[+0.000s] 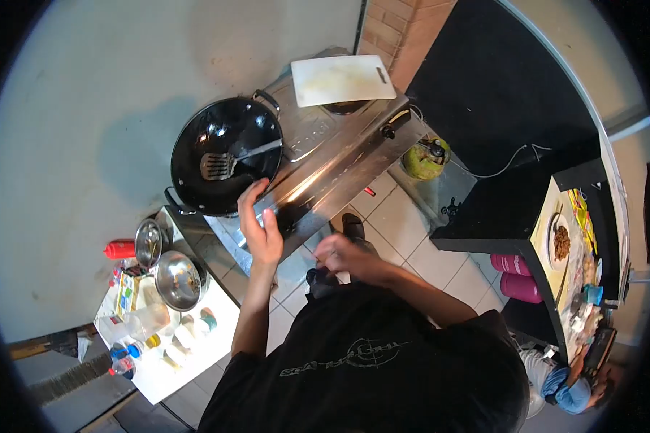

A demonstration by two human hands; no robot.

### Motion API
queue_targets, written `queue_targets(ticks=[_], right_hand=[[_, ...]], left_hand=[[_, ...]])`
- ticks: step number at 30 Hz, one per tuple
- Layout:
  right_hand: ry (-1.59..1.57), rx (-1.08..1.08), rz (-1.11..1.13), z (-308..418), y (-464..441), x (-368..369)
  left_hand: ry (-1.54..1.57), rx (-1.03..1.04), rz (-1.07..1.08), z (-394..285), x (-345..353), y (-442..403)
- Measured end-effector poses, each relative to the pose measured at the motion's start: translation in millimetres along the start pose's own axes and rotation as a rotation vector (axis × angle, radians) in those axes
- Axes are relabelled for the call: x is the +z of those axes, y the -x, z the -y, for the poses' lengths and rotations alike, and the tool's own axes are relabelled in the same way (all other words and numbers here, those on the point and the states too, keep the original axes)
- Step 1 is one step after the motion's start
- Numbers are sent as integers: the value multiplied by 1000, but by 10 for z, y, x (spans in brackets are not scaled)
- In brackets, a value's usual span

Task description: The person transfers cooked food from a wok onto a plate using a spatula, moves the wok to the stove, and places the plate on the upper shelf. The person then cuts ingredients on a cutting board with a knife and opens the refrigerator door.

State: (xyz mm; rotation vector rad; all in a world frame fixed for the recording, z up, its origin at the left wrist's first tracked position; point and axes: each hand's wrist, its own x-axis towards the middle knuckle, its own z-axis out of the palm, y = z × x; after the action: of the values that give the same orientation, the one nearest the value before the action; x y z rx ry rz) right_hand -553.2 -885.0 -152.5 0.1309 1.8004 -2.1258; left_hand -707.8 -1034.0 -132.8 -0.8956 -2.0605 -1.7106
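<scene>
A black wok [195, 137] with two handles sits on the left part of a steel gas stove [339, 155]. Inside it rests a slotted metal spatula [218, 167], its handle reaching toward the right rim. My left hand [260, 225] is raised at the wok's near edge, fingers stretched out and holding nothing; whether it touches the rim I cannot tell. In front of my body, over the floor, is my right hand [343, 257]. It is smeared by motion, so its fingers are unclear.
A white cutting board [343, 79] lies across the stove's right side. Left, a white table [213, 346] carries steel bowls [177, 280], a red bottle [119, 249] and containers. A green gas cylinder [420, 162] stands right. Beyond, a counter holds a plate of brown food [560, 243]; another person [570, 390] is nearby.
</scene>
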Motion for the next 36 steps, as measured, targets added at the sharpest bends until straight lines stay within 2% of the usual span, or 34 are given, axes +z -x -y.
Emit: queue_targets(ticks=[2,4,6,8,12,14,15,17,18,19,20,22,24,25,27,28,30,31,36], right_hand=[[-381,9,-284,57,52,-418],[-399,-126,-480,131,63,-875],[-371,-194,-526,295,67,-1285],[-345,-250,-566,408,24,-1693],[-185,-214,-638,483,-408,-2716],[315,-438,-933,355,-826,-3349],[308,-431,-917,313,-1007,-3631],[465,-187,-1089,219,-1369,-4070],[453,-188,-1071,160,-1534,-4245],[420,-79,-982,131,-1685,-4380],[389,27,-888,91,-1830,-4486],[447,70,-793,500,-1728,-4257],[173,143,-747,609,-1707,-4189],[168,141,-738,550,-1716,-4194],[-22,-7,-724,363,-1804,-4166],[-32,-8,-713,297,-1872,-4156],[-53,-318,-797,242,-1939,-4078],[-220,-267,-808,305,-1935,-4000],[-96,-307,-963,325,-2023,-3907]], left_hand=[[25,-55,108,-24,-39,131],[38,-152,170,-35,-30,299],[68,-222,209,20,52,450],[144,-348,152,150,209,660],[-34,-514,101,111,603,715],[-79,-563,48,111,833,695],[-80,-581,29,54,969,648],[-74,-622,7,-101,1189,544],[-61,-638,-3,-179,1318,472],[-73,-645,0,-284,1433,383],[-89,-661,-3,-289,1508,384],[-58,-731,-86,-389,1686,299],[-58,-762,-97,-425,1801,299],[-37,-779,-108,-430,1863,289],[-53,-790,-81,-479,1956,264],[-60,-806,-46,-510,1977,262],[-30,-813,-60,-496,1980,288],[-48,-811,-63,-511,1983,270],[-38,-822,-104,-609,1941,233]])
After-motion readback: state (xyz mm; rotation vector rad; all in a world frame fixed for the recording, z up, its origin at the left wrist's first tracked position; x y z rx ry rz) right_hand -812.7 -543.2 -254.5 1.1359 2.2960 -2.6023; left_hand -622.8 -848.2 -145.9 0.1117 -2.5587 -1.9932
